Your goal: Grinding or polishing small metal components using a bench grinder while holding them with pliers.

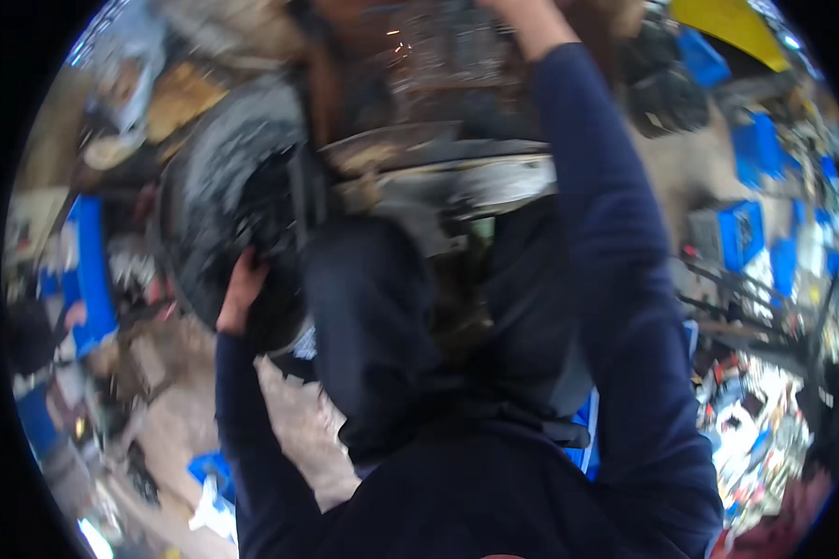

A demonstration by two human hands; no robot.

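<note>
My left hand [244, 287] reaches into a large round black tub [182, 219] on my left. Dark pieces [268, 191] lie in the tub, too blurred to name. The fingers of that hand fade into the dark and I cannot tell what they touch. My right hand [517, 11] is stretched far forward at the upper edge, where its fingers are cut off. Nearest to it is a dark, worn machine or bench [447, 56], with a few orange glints on its left part.
My knees [373, 289] are in the middle, below a worn ledge [401, 154]. A clear plastic bag [135, 74] lies at the far left. Blue bins [741, 233] stand at the right, near a bright heap of mixed small items [755, 429]. At the left is a blue container [93, 279].
</note>
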